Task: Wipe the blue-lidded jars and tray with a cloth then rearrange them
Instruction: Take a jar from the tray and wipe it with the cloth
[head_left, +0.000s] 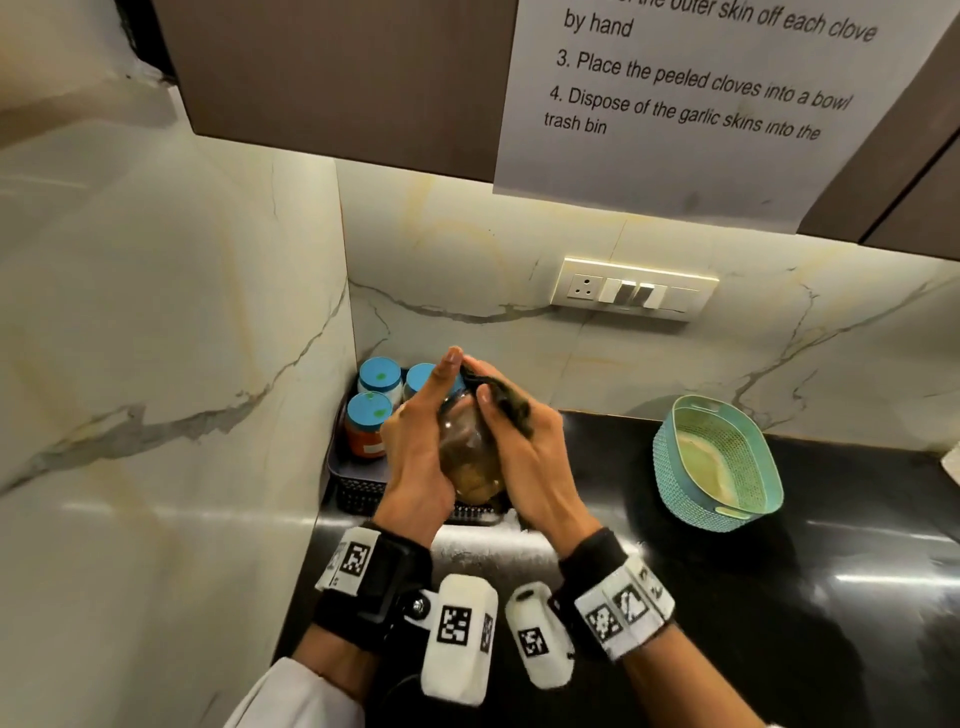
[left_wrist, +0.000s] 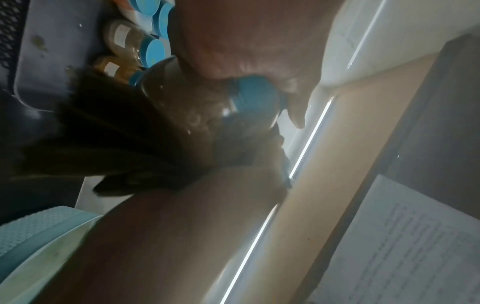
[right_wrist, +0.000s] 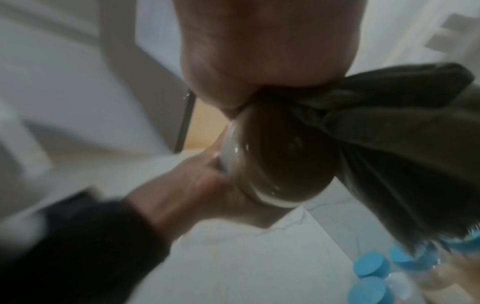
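Head view: beyond both hands the dark tray (head_left: 358, 493) holds other blue-lidded jars (head_left: 368, 423), none seemingly rearranged yet, so I judge the task early (one jar mid-wipe). The held jar (head_left: 470, 452) sits tilted between the palms, long axis pointing away, lid farthest. The left hand (head_left: 418, 452) grips it; the right hand (head_left: 524, 457) presses the dark cloth (head_left: 511, 402) against it.
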